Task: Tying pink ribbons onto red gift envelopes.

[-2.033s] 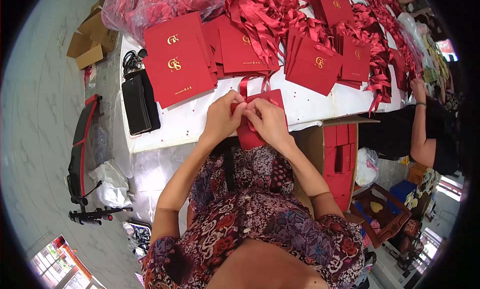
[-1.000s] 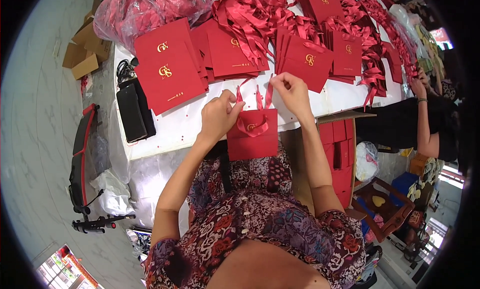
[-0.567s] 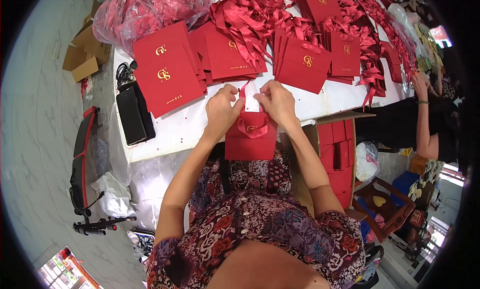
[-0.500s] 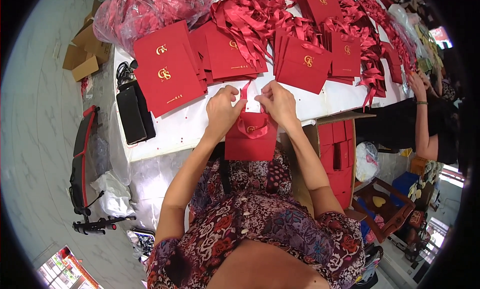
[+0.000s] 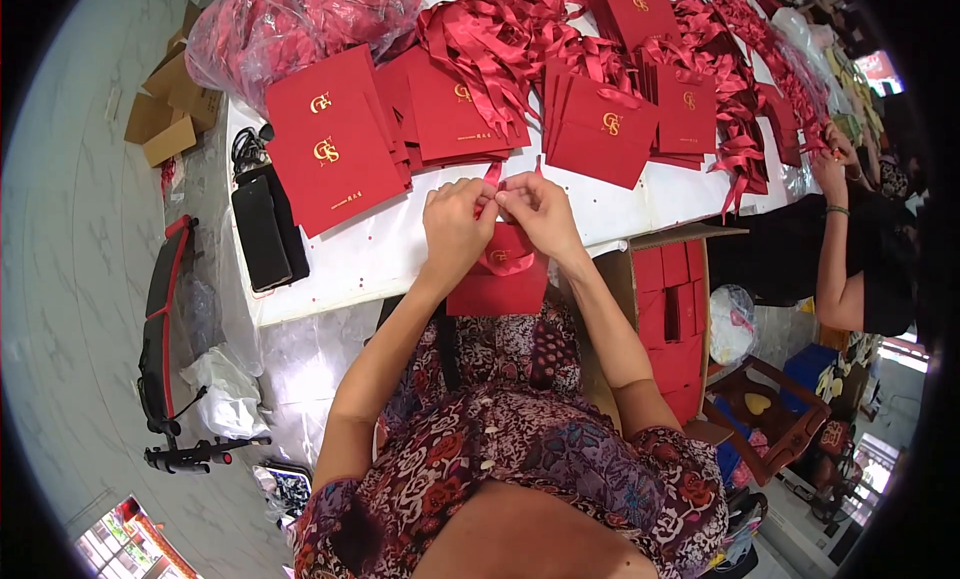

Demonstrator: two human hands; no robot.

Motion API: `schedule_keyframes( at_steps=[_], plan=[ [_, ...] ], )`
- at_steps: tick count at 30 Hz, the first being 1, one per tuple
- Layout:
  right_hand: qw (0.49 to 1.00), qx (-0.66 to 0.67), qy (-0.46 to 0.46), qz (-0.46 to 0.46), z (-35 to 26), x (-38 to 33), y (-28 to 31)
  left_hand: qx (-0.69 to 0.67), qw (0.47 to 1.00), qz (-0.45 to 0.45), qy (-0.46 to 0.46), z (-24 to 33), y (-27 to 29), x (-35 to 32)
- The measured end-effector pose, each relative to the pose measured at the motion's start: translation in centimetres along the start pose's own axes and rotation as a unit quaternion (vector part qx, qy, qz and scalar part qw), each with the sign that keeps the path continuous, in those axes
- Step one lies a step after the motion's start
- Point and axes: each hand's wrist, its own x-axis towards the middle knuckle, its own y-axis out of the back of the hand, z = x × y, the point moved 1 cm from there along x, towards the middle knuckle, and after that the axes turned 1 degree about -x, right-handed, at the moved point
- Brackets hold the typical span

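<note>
A small red paper gift bag (image 5: 497,297) with a gold emblem and a ribbon handle lies at the table's near edge, in front of my body. Just above it my hands meet, fingertips pinched on the red ribbon (image 5: 494,174) at the bag's top. My left hand (image 5: 459,222) is closed with its thumb and index finger on the ribbon. Close against it, my right hand (image 5: 541,214) pinches too, and a ribbon end sticks up beyond its fingers. How the ribbon runs between the fingertips is hidden.
Flat red bags (image 5: 335,149) and stacked small bags (image 5: 605,129) line the white table (image 5: 340,264). Loose red ribbons (image 5: 490,49) pile behind them. A black phone (image 5: 262,229) lies left. An open carton (image 5: 672,309) of red bags stands right; another person's arm (image 5: 838,239) reaches in beyond.
My two hands have come together over the bag's top, where they were apart before, with the ribbon now between them. The view has shifted slightly.
</note>
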Motion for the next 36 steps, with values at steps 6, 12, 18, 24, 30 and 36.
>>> schedule_keyframes(
  at_steps=[6, 12, 18, 24, 30, 36],
  plan=[
    [0.999, 0.029, 0.039, 0.025, -0.6, 0.0, 1.2, -0.097, 0.994, 0.035, -0.036, 0.1, 0.8, -0.4],
    [0.987, 0.141, 0.024, 0.078, -2.9, 0.8, 4.1, -0.335, 0.917, -0.19, 0.101, 0.1, 1.5, -1.3],
    [0.986, 0.024, 0.111, 0.123, -2.4, 4.2, 6.8, -0.292, 0.925, -0.232, 0.077, 2.1, 2.7, -1.7],
    [0.974, 0.03, 0.119, 0.19, -2.4, 2.4, 6.5, -0.344, 0.918, -0.17, 0.102, 2.1, 2.0, -2.0],
    [0.98, -0.008, 0.107, 0.17, -3.6, -4.7, 2.9, -0.36, 0.927, -0.061, 0.084, 3.2, 3.0, 1.5],
    [0.926, -0.063, 0.216, 0.302, -4.5, -2.8, 5.8, -0.299, 0.951, -0.077, 0.027, 3.3, 1.9, 3.9]
  ],
)
